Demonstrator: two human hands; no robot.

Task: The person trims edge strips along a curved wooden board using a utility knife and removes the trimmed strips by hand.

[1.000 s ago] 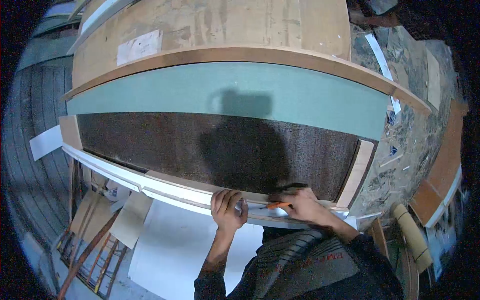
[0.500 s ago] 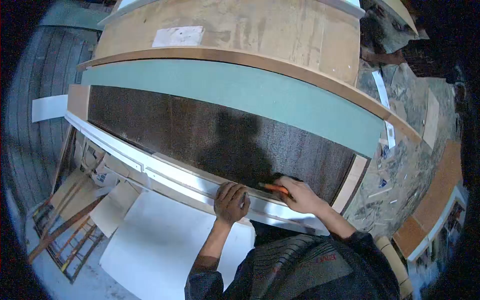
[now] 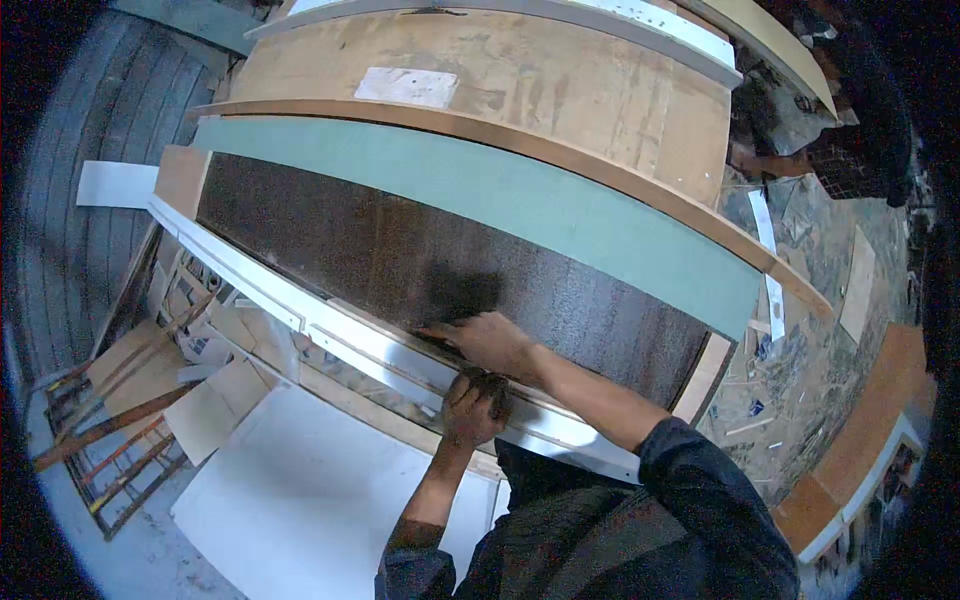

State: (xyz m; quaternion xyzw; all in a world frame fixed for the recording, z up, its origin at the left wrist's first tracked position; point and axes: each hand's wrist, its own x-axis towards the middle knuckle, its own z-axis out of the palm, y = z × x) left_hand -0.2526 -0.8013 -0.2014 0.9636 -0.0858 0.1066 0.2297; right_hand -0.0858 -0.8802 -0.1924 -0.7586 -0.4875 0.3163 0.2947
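Note:
A long dark brown panel (image 3: 330, 225) lies in front of me, with a white-faced rail (image 3: 370, 350) along its near edge. My left hand (image 3: 475, 408) is closed over the rail, its fingers curled. Just beyond it, my right hand (image 3: 490, 342) is closed over the rail's inner edge, with the forearm crossing the rail from the right. A slim orange tool showed in that hand a moment earlier; now it is mostly hidden, and I cannot make out its kind. A pale green strip (image 3: 500, 205) runs along the panel's far side.
Beyond the green strip stands a wooden board (image 3: 560, 85) with a paper label (image 3: 405, 87). A large white sheet (image 3: 300, 490) lies below the rail. Wood offcuts and a frame (image 3: 125, 450) are at lower left; scraps litter the floor (image 3: 800, 400) at right.
My right hand has slid left along the rail, from right of my left hand to slightly left of it. My left hand stays on the rail; the view has shifted slightly.

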